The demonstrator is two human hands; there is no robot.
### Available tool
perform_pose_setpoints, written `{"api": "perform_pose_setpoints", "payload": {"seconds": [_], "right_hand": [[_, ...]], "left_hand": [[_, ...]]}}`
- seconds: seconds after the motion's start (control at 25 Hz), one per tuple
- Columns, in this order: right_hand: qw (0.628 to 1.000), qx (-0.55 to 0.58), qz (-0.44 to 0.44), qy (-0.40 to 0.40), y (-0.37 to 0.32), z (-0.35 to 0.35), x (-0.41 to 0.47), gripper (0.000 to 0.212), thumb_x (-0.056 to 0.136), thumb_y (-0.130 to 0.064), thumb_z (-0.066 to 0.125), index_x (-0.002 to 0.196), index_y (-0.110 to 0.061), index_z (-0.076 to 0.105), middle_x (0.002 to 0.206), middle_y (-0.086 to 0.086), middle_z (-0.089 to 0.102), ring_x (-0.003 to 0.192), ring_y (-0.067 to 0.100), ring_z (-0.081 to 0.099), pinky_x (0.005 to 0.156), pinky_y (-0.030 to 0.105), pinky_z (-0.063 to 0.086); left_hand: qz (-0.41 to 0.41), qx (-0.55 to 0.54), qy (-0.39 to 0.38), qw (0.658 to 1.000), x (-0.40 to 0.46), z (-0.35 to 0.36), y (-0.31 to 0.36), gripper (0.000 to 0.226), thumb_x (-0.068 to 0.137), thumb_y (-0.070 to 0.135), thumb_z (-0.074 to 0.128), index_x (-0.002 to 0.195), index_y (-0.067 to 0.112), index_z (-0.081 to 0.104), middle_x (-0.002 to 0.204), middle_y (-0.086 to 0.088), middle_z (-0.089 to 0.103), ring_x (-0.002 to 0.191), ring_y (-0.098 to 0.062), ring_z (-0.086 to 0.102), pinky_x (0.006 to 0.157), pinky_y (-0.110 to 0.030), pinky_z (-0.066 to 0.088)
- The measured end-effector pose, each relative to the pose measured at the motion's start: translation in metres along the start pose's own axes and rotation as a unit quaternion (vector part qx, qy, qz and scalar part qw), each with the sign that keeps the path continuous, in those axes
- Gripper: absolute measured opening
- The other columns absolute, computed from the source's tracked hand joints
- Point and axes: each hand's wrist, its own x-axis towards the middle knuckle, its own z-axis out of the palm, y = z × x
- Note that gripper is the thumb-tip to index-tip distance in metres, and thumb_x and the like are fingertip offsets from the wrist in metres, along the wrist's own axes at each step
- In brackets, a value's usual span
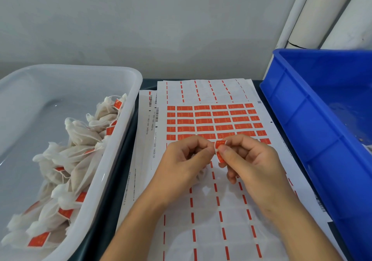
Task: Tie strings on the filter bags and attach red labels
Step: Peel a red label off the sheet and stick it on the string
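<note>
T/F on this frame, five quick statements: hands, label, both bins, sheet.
1. The right hand pinches a red label. True.
2. The left hand rests flat on the table. False: its fingers are curled, meeting the right hand at the label.
3. The white tub holds labelled filter bags. True.
4. The blue crate stands left of the label sheet. False: it stands to the right.
5. Every label is peeled off the sheet. False: several rows remain.
</note>
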Motion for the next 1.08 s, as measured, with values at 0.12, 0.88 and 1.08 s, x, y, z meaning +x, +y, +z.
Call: {"api": "perform_pose_setpoints", "payload": {"seconds": [0.12,0.88,1.08], "right_hand": [[1.0,-0.02,-0.015,0.001,0.001,0.0,0.001,0.004,0.091,-0.032,0.072,0.094,-0.033,0.074,0.081,-0.005,0.076,0.066,0.017,0.07,0.059,0.02,0.058],[0.997,-0.042,-0.054,0.024,0.001,-0.017,0.003,0.018,0.099,-0.032,0.065,0.11,-0.044,0.073,0.108,-0.023,0.074,0.084,0.011,0.072,0.059,0.021,0.059],[0.993,-0.057,-0.046,-0.091,-0.002,-0.007,0.001,0.022,0.094,-0.052,0.061,0.114,-0.06,0.064,0.114,-0.027,0.069,0.102,0.002,0.066,0.072,0.011,0.055]], "left_hand": [[-0.001,-0.001,0.008,1.0,0.0,-0.002,-0.001,0.023,0.103,0.018,0.058,0.09,0.021,0.077,0.084,-0.006,0.071,0.083,-0.03,0.065,0.088,-0.047,0.058],[-0.038,-0.043,0.03,0.998,-0.001,0.0,0.001,0.031,0.101,0.019,0.063,0.072,0.025,0.072,0.077,-0.007,0.07,0.069,-0.023,0.061,0.064,-0.016,0.052],[-0.018,-0.045,0.026,0.998,-0.001,0.001,0.003,0.018,0.098,0.019,0.067,0.082,0.013,0.07,0.086,-0.032,0.059,0.068,-0.036,0.054,0.06,-0.021,0.049]]}}
